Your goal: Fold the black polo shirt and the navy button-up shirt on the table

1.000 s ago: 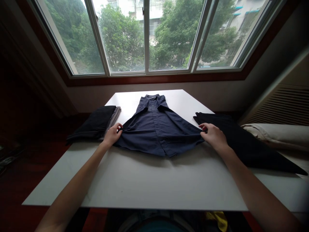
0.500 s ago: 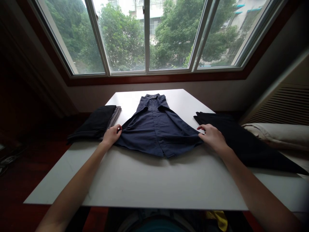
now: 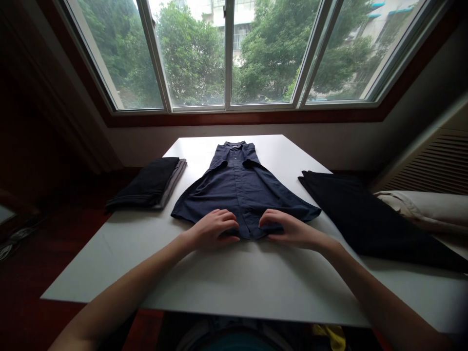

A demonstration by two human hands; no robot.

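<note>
A navy button-up shirt [image 3: 237,190] lies front up and lengthwise on the white table [image 3: 234,282]. Its collar points toward the window and its flared hem faces me. Over the hem, left of the button placket, is my left hand [image 3: 214,228], its fingers curved and its thumb apart from them. My right hand [image 3: 288,229] mirrors it just right of the placket, with a gap between thumb and fingers. Both hands touch or hover at the hem; I cannot tell how firmly. No cloth shows pinched in either hand.
Folded black and grey garments [image 3: 146,187] rest at the table's left edge. To the right lie a black garment [image 3: 358,214] and a rolled cream cloth [image 3: 427,207]. A window [image 3: 228,58] fills the wall behind. Something yellow [image 3: 331,336] shows below the front edge.
Both hands have let go of the shirt's hem corners and come inward to the middle of the hem. The hem corners now lie on the table. The view has shifted slightly.
</note>
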